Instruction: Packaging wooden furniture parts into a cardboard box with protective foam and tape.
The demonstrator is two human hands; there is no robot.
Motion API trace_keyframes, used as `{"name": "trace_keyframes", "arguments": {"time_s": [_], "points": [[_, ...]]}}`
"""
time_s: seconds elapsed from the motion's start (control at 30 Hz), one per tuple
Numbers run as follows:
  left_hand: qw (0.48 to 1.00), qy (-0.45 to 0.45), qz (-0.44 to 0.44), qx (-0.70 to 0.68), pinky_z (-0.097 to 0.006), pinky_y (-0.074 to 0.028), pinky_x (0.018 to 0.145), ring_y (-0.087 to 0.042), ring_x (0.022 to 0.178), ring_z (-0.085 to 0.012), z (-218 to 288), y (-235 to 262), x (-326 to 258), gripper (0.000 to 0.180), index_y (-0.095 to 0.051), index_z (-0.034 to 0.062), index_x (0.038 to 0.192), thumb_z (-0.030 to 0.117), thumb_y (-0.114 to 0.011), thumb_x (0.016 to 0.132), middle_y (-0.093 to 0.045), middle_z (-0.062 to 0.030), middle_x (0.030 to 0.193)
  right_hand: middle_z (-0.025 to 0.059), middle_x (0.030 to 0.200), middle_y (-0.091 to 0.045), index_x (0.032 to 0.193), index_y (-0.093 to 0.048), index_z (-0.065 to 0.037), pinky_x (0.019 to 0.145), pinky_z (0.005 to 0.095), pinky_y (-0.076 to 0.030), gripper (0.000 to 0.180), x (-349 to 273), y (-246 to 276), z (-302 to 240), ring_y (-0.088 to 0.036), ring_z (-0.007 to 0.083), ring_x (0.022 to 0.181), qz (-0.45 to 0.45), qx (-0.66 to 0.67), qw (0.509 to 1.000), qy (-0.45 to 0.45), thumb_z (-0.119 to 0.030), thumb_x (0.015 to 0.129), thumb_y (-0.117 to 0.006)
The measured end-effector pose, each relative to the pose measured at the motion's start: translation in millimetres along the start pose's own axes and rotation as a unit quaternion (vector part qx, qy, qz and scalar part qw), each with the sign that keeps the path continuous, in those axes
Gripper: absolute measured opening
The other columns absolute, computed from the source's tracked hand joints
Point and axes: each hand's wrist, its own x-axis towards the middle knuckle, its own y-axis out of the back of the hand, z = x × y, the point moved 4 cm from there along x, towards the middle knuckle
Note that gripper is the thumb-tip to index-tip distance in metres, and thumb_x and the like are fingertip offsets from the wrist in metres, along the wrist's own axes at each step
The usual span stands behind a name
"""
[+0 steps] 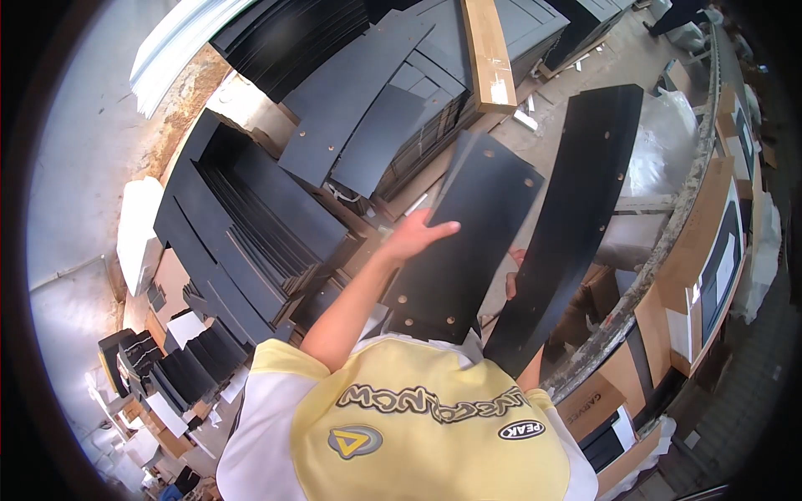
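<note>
Panel [468,259] extends rightward from the left-hand grip [419,235] on its edge.

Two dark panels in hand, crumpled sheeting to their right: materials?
Left panel, right panel: probably wood-based board with a smooth black satin coating; holes look tan inside, faces show soft sheen. Core uncertain.
Crumpled sheeting: likely thin clear plastic; translucent, with shiny creases.

Left hand [413,236] thumb-out, right hand [511,285] mostly hidden
</note>
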Motion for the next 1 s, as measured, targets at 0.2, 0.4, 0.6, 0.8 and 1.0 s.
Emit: {"name": "trace_keyframes", "arguments": {"time_s": [0.2,0.4,0.6,0.8,1.0], "points": [[0.945,-0.064,-0.012,0.320,-0.036,-0.044,0.100,-0.059,0.115,-0.0280,19,-52,40,0.056,-0.053,-0.0016,0.132,0.042,-0.059,0.097,-0.064,-0.0169,0.124,0.0375,0.104,-0.060,0.133,-0.046,0.010,0.090,0.0452,-0.052,0.059,-10,45,1,-0.062,0.0402,0.104,-0.138,0.126,0.982,0.033,-0.041,0.103,-0.038],[0.994,0.026,-0.097,-0.033,-0.030,-0.056,0.076,-0.066,0.093,-0.0173,35,34,48,0.049,-0.064,0.0032,0.119,0.046,-0.046,0.103,-0.070,-0.0103,0.109,0.0328,0.111,-0.063,0.112,-0.059,0.015,0.101,0.0468,-0.044,0.073,0,132,14,-0.060,0.0430,0.106,-0.151,0.139,0.832,-0.516,-0.048,0.097,-0.024],[0.652,-0.101,0.380,0.648,-0.051,-0.030,0.112,-0.028,0.144,-0.0345,-37,188,101,0.086,-0.042,0.0060,0.145,0.039,-0.081,0.076,-0.035,-0.0124,0.155,0.0333,0.113,-0.062,0.113,-0.060,0.015,0.099,0.0470,-0.044,0.083,-32,141,37,-0.059,0.0421,0.106,-0.042,0.073,0.870,-0.486,-0.058,0.090,-0.028],[0.648,-0.182,0.312,0.671,-0.047,-0.037,0.109,-0.045,0.136,-0.0298,-41,197,100,0.057,-0.057,0.0095,0.135,0.031,-0.072,0.085,-0.053,-0.0095,0.144,0.0333,0.113,-0.062,0.113,-0.060,0.016,0.098,0.0472,-0.044,0.085,-47,114,32,-0.058,0.0415,0.107,-0.051,0.197,0.844,-0.497,-0.060,0.089,-0.029],[0.647,-0.174,0.292,0.682,-0.050,-0.036,0.111,-0.048,0.134,-0.0274,-38,175,98,0.056,-0.056,0.0101,0.136,0.025,-0.071,0.084,-0.054,-0.0066,0.144,0.0334,0.115,-0.061,0.114,-0.060,0.015,0.098,0.0467,-0.044,0.089,-56,106,34,-0.058,0.0404,0.107,-0.064,0.318,0.821,-0.471,-0.063,0.085,-0.029]]}}
